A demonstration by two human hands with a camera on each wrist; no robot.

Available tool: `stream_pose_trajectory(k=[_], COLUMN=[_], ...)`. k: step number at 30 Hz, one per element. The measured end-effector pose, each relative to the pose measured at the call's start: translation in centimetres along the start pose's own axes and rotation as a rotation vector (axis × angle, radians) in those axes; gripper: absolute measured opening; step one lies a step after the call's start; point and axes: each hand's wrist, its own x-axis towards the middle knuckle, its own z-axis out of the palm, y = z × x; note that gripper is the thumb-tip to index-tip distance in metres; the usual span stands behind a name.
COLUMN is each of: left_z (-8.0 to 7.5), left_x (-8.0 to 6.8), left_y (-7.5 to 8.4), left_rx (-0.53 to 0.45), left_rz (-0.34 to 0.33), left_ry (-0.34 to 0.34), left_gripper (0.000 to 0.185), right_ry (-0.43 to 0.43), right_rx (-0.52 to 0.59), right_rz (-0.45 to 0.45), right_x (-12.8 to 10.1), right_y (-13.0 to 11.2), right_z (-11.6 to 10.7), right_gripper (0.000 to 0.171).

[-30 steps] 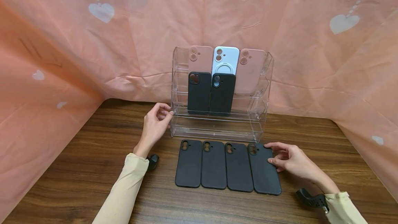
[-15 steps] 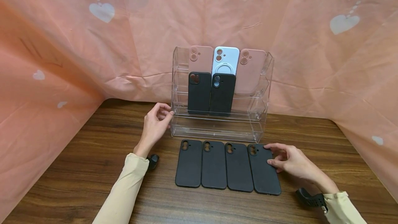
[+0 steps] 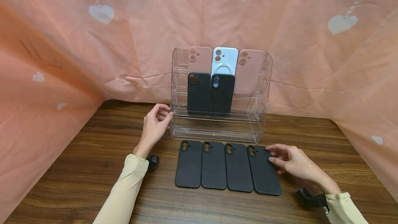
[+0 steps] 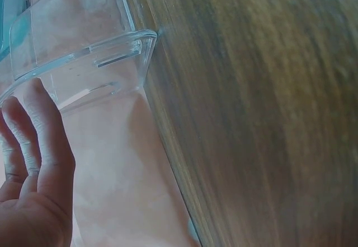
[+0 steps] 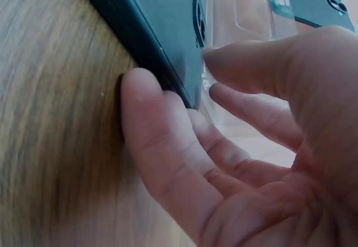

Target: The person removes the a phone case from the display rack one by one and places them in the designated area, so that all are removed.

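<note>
Several black phone cases (image 3: 188, 165) lie in a row on the table, camera cutouts toward the back. At the right-end phone case (image 3: 264, 174), my right hand (image 3: 293, 161) touches the top right edge with loosely bent fingers. In the right wrist view, the thumb (image 5: 246, 62) hovers over or touches that case's face; which one I cannot tell. Behind the row stands a clear tiered display rack (image 3: 214, 132). Against its left side rests my left hand (image 3: 155, 122); the left wrist view shows its fingers (image 4: 50, 129) nearly straight beside the clear panel, the thumb hidden.
On the rack's middle tier stand two black cases (image 3: 198, 94), in front of a pink case (image 3: 203, 61) and a white case with a ring (image 3: 225, 61). Another pink case (image 3: 248, 75) stands at right. Pink cloth (image 3: 295, 44) with hearts surrounds the wooden table (image 3: 168, 203).
The right-end phone case has shifted very slightly toward the front of the table. My right fingers sit a little farther right on its edge. The left hand stays at the rack.
</note>
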Motion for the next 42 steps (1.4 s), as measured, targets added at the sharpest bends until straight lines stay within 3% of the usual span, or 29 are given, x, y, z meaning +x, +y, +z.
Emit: stream_pose_trajectory(k=[5, 13, 22, 35, 42], left_z=[0.0, -0.1, -0.1, -0.1, -0.1], left_x=[-0.1, -0.3, -0.3, 0.0, 0.1], left_y=[0.0, 0.1, 0.2, 0.0, 0.2], left_rx=[-0.001, -0.012, -0.003, 0.005, 0.006], left_rz=[-0.009, -0.012, -0.018, -0.021, -0.017], left_ry=[-0.008, -0.013, -0.012, -0.006, -0.005], left_gripper=[0.014, 0.013, 0.014, 0.016, 0.016], right_ry=[0.079, 0.292, 0.456, 0.564, 0.586], right_rx=[0.017, -0.100, -0.022, 0.091, 0.146], right_rz=[-0.026, -0.143, -0.275, -0.387, -0.400], right_x=[-0.4, -0.8, 0.3, 2.7, 3.5], right_y=[-0.2, -1.2, -2.8, -5.9, -6.8], right_z=[-0.5, -1.3, -2.1, -2.6, -2.7], right_gripper=[0.037, 0.029, 0.026, 0.030, 0.031])
